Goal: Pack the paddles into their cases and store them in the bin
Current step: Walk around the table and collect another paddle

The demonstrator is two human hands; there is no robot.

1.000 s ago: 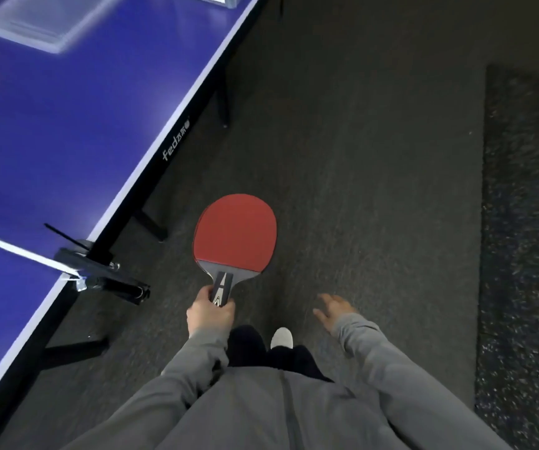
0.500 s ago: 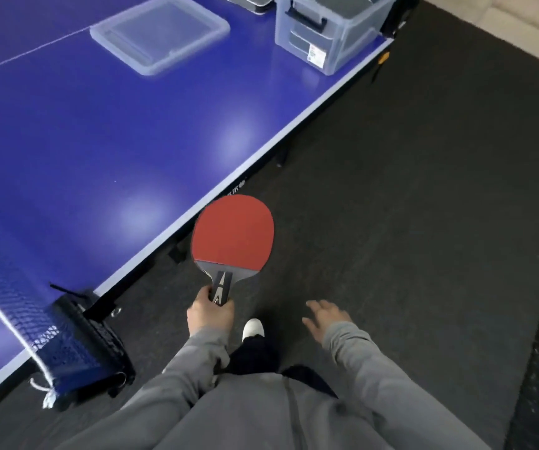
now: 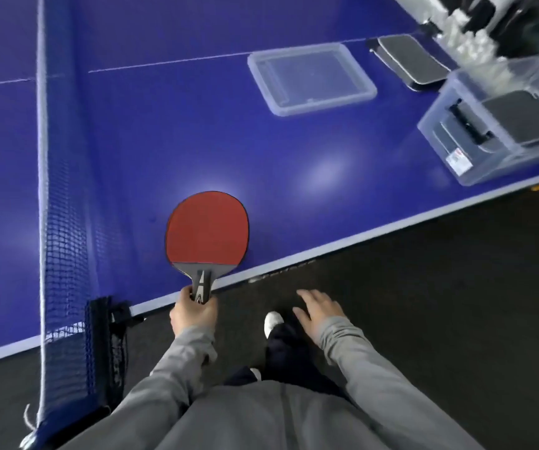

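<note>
Paddle, red face up, is gripped by its handle in the left hand over the table's near edge; right hand hangs open. Bin sits at the table's right corner.

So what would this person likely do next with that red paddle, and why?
Probably carry the red paddle right along the table toward the grey case lying beyond the clear lid. The left hand grips only the handle, the paddle is bare, and the right hand is free. The bin seems to hold cased paddles already, so this one likely needs casing first.
</note>
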